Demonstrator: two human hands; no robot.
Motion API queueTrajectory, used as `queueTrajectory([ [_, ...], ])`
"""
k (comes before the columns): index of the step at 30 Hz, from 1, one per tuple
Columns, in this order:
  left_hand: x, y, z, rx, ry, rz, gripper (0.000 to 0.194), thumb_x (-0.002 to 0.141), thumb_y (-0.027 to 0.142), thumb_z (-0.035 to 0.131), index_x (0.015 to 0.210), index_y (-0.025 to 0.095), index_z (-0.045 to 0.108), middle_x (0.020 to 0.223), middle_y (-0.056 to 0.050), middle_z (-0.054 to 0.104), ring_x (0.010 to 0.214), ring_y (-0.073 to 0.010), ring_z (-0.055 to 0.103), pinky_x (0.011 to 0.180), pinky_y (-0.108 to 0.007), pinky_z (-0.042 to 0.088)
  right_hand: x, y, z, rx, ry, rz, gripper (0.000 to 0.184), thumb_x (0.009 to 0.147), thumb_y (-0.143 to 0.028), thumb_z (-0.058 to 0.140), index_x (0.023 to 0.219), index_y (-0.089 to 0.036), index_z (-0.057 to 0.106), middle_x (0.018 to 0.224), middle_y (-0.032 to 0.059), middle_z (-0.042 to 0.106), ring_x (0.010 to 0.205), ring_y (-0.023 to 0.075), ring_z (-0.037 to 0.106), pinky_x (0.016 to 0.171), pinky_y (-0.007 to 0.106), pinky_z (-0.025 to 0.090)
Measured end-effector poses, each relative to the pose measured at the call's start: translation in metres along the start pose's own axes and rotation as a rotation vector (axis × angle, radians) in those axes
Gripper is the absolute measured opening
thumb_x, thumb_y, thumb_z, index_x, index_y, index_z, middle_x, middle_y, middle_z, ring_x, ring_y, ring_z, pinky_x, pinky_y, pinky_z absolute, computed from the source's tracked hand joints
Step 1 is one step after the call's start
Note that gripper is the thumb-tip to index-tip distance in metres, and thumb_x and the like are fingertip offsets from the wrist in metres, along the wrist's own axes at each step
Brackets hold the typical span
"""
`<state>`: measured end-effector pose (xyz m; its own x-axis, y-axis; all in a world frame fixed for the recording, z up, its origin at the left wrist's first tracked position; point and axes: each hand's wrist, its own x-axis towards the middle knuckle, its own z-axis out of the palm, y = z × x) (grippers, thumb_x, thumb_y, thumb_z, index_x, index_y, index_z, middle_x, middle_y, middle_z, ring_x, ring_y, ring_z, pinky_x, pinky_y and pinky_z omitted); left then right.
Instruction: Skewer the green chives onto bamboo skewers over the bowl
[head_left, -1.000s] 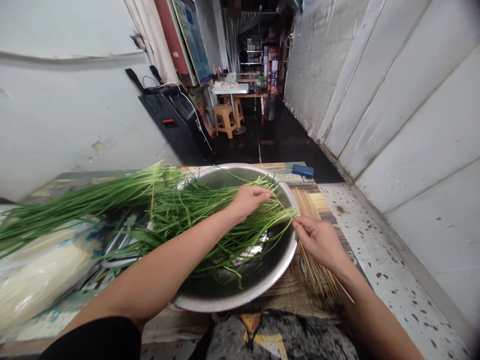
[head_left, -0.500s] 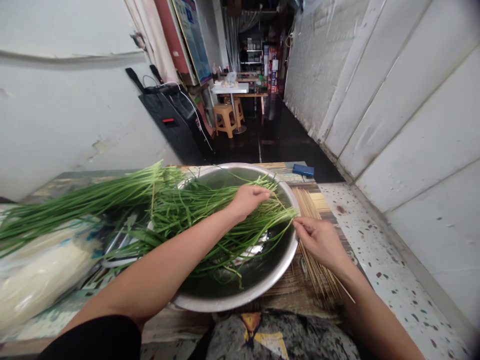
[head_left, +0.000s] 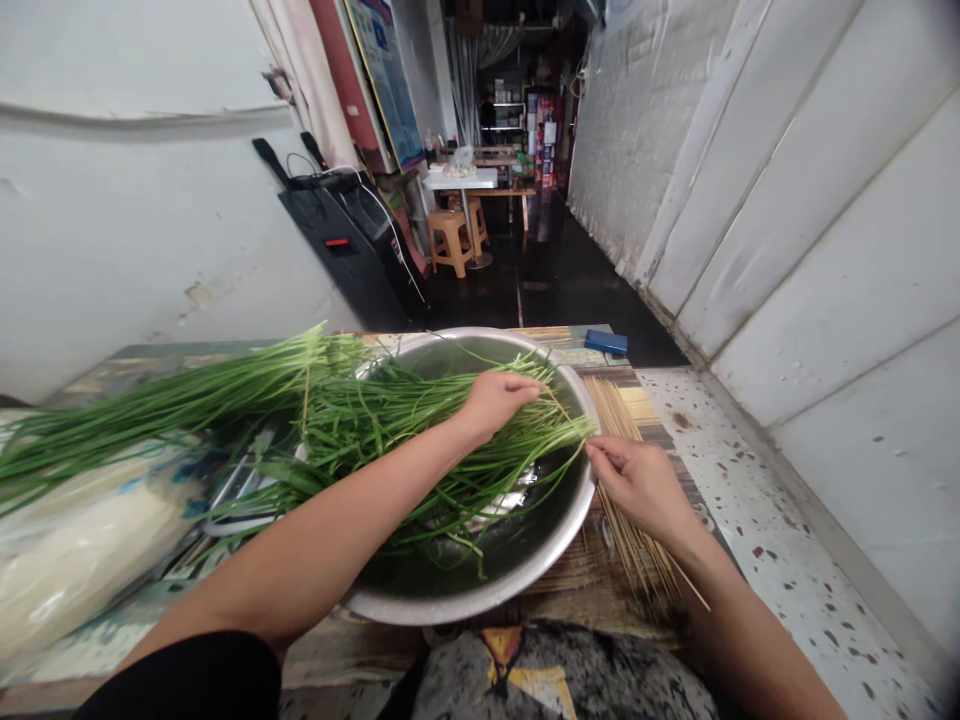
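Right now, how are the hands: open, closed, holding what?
Left hand: closed, apparently pinching a thin stick.
Right hand: closed at the pale stalk ends; exact hold unclear.

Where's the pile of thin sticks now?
In the head view, the stick pile lies on the table, just right of the metal basin, partly hidden by the right hand.

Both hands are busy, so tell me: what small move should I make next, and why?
Probably ease the pale stalk ends toward the thin stick: your right hand appears to pinch those ends, and the stick slants out from your left hand close by.
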<state>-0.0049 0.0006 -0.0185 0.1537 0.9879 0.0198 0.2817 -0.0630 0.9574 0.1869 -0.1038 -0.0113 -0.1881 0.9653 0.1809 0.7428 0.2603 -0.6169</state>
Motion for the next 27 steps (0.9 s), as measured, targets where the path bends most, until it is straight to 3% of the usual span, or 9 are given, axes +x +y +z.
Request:
queueTrajectory([
  [27, 0.0001, -0.0017, 0.0028, -0.032, 0.005, -0.007, 0.019, 0.067, 0.022, 0.065, 0.082, 0.014, 0.073, 0.082, -0.006, 0.072, 0.078, -0.0169, 0.062, 0.081, -0.029, 0.044, 0.0006, -0.0001, 0.0002, 0.002, 0.017, -0.006, 0.03, 0.089, -0.029, 0.041, 0.073, -0.019, 0.064, 0.059, -0.0007, 0.064, 0.057, 0.0134, 0.058, 0.054, 0.022, 0.037],
])
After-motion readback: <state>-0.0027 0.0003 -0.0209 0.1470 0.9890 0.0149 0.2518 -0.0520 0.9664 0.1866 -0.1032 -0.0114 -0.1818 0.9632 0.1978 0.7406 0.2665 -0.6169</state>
